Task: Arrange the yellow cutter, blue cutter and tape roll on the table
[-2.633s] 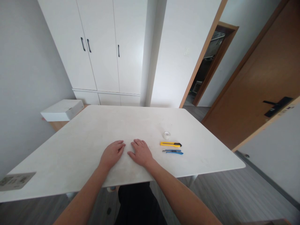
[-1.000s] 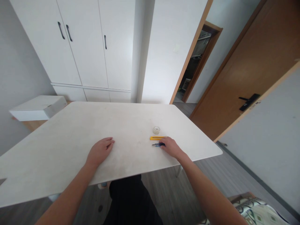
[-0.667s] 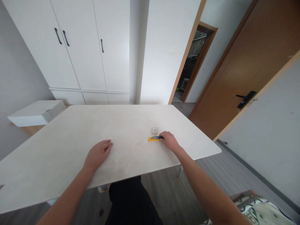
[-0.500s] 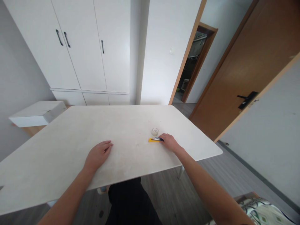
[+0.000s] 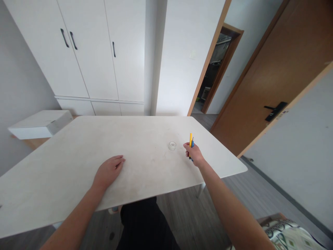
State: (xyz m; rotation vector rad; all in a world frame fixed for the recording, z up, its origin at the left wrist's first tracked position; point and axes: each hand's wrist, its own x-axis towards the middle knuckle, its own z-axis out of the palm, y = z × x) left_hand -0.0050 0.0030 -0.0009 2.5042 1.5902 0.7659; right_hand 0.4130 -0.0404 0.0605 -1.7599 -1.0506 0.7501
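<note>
My right hand (image 5: 194, 152) is closed around a slim yellow stick-like tool (image 5: 190, 139) and a slim blue pen-like one (image 5: 192, 143). Both are held upright side by side above the right part of the white table (image 5: 140, 139); their exact kind is too small to make out. A roll of clear tape (image 5: 172, 146) lies on the tabletop, just left of this hand and apart from it. My left hand (image 5: 109, 171) rests palm down on the table, fingers relaxed and lying flat, with nothing seen in it.
Beyond the table stands a white wardrobe (image 5: 88, 62) with dark handles. A white box-like unit (image 5: 39, 125) is at the far left. The brown door (image 5: 262, 69) stands at the right, and a patterned cloth (image 5: 288, 236) lies at the lower right.
My right hand has lifted the yellow and blue tools off the tabletop, moved slightly right, and turned them from lying flat to upright. The left hand and tape roll have stayed put.
</note>
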